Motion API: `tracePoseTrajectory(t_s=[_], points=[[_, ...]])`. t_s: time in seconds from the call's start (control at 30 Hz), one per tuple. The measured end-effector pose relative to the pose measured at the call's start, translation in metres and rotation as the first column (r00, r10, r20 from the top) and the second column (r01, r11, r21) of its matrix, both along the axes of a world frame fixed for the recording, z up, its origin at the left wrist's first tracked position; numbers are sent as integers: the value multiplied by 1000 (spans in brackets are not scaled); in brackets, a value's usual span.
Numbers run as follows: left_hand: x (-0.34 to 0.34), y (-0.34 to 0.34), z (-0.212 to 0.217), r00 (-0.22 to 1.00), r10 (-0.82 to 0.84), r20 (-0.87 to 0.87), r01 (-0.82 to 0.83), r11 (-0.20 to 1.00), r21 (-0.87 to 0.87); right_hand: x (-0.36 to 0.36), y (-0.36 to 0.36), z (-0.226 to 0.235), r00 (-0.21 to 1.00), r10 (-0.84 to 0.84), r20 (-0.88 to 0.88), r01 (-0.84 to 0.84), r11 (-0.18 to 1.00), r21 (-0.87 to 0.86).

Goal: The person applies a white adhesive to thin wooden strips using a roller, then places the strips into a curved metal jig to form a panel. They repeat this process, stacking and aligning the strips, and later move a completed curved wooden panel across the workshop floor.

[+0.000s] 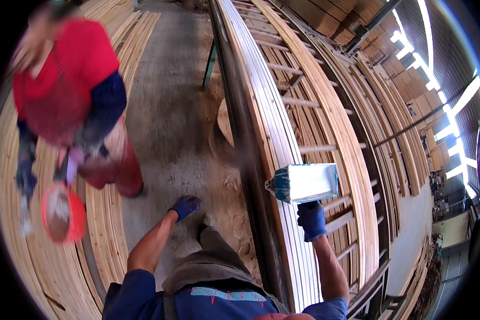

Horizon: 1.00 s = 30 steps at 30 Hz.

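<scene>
Box-shaped container (317, 178) is being held up on the right side, over the long white-faced strips (296, 240) and partly over the gap beside them; whether it is touching the strips, I cannot tell. The right hand (311, 220), in a blue glove, is closing its fingers on the container's near edge, some of the grip being hidden underneath. Its broad face is shining flat white, while its sides are showing teal, looking smeared and uneven. The left hand (186, 207), gloved in blue too, is hanging well apart over the grey, dusty floor (162, 101), fingers loosely bent; how far open it is, I cannot tell. Smooth, straight strips are lying side by side, bending with the lens, next to a rack of pale round rungs (317, 149) and a grained yellowish plank (338, 128). At left, a blurred co-worker (64, 90) in red is carrying a rounded red bucket (79, 216) above pale stacked boards (104, 224).
</scene>
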<state>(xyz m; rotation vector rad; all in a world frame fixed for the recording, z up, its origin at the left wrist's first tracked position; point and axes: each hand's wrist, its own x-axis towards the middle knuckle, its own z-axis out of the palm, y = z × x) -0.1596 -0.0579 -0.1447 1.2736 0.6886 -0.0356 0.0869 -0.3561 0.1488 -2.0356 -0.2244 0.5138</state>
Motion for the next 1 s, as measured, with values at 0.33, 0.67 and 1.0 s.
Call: tracePoseTrajectory(t_s=[0.33, 0.67, 1.0], points=[[74, 228, -44, 928, 373, 4, -331, 827, -455, 228, 314, 1, 981, 148, 125, -133, 984, -119], [139, 525, -61, 832, 366, -417, -503, 815, -288, 407, 621, 10, 982, 116, 147, -84, 974, -211], [320, 859, 21, 785, 514, -346, -586, 797, -147, 586, 945, 6, 963, 151, 223, -118, 981, -157]])
